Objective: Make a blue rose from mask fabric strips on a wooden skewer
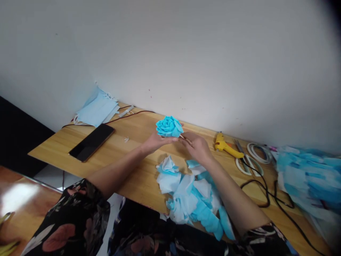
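Note:
A blue rose-like flower of layered, ruffled material is held up over the middle of the table. My left hand cups it from below and the left, its fingers partly hidden behind the petals. A thin pale stem runs from the flower into my right hand, whose fingers are closed around it. Below the hands lies a heap of blue and white petal pieces, partly covered by my right forearm.
Face masks and a black phone lie at the left. To the right are a yellow glue gun with a black cord, scissors, a coil of white wire and a bag of blue material. A wall stands behind the table.

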The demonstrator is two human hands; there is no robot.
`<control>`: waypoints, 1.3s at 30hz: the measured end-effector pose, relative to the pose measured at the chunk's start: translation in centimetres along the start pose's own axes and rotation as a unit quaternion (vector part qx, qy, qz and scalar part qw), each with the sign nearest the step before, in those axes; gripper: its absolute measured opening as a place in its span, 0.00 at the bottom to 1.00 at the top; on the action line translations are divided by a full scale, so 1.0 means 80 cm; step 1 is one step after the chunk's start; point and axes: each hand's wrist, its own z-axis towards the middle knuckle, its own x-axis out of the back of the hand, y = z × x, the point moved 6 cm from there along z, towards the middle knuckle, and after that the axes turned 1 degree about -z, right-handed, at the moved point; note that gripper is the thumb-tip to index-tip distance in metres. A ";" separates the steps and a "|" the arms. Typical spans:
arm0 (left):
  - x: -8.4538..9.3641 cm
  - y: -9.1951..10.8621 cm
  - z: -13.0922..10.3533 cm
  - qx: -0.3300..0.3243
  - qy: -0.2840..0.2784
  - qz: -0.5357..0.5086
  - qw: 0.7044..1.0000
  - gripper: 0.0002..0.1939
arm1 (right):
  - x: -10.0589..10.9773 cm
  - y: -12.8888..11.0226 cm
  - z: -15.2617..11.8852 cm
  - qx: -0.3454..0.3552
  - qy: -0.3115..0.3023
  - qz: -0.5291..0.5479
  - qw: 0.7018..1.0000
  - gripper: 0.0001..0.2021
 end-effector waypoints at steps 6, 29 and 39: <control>0.014 0.009 -0.003 -0.066 0.096 0.060 0.991 0.32 | 0.038 0.011 -0.004 0.044 -0.042 -0.053 0.997 0.40; -0.009 -0.014 -0.007 -0.105 -0.002 0.191 0.976 0.18 | 0.020 -0.049 -0.014 0.151 0.089 0.150 0.973 0.30; -0.008 0.015 -0.007 -0.202 0.034 0.221 0.954 0.21 | 0.020 -0.048 -0.007 0.127 0.173 0.346 0.913 0.56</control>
